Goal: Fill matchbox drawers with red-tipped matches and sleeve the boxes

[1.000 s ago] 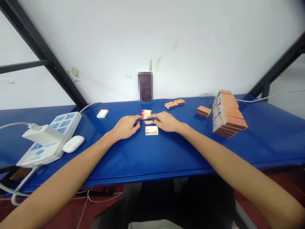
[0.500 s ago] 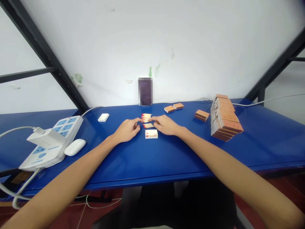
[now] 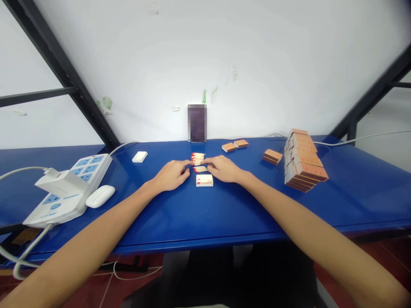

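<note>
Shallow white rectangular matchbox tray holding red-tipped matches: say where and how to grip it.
Probably pinch the shallow white tray by its short left and right end walls, coming from the near side, keeping it level: it lies flat and open, with red-tipped wooden matches and the right hand beyond its far side.

Btwn L hand (image 3: 172, 175) & R hand (image 3: 224, 169): narrow gap, taken up by matches (image 3: 198, 157) in 2 groups. Matchbox tray (image 3: 204, 185) just nr side, blocks straight approach from front. Open tabletop (image 3: 205, 218) btwn forearms, tray to front edge. L: pwr strip (image 3: 93, 164) w/ charger (image 3: 62, 185), white case (image 3: 100, 196) in way; sm. white box (image 3: 140, 157) further back. R: tall matchbox stack (image 3: 303, 167) obstructs; free lane btwn R forearm & 2-box pile (image 3: 272, 156). Back: wall (image 3: 257, 64) stops reach.
</note>
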`<state>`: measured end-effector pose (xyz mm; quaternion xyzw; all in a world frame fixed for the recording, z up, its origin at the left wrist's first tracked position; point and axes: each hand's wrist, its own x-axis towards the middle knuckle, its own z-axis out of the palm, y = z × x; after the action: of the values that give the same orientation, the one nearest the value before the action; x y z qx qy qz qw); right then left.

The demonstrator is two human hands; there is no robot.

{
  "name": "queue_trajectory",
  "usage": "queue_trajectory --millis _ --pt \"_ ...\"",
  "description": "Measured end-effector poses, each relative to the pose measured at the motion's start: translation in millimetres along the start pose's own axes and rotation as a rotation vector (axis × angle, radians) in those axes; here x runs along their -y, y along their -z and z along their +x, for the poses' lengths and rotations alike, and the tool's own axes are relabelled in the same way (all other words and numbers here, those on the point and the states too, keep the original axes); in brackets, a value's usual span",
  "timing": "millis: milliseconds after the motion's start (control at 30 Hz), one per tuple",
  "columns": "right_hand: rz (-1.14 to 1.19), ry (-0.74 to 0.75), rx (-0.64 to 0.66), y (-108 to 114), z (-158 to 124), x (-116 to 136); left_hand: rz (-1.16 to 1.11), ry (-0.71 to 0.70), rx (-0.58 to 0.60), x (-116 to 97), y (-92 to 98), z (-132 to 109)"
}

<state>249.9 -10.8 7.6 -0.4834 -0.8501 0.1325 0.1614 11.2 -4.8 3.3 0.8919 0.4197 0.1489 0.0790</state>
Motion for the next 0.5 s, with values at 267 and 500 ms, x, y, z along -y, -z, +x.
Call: queue_trajectory --millis 267,500 --pt "0.104 0.016 -0.026 1 1 -6 -0.002 0.029 0.013 -4 2.4 0" --pt "0.176 0.115 0.062 6 5 -10 0.012 0.078 -0.022 -9 2.0 4"
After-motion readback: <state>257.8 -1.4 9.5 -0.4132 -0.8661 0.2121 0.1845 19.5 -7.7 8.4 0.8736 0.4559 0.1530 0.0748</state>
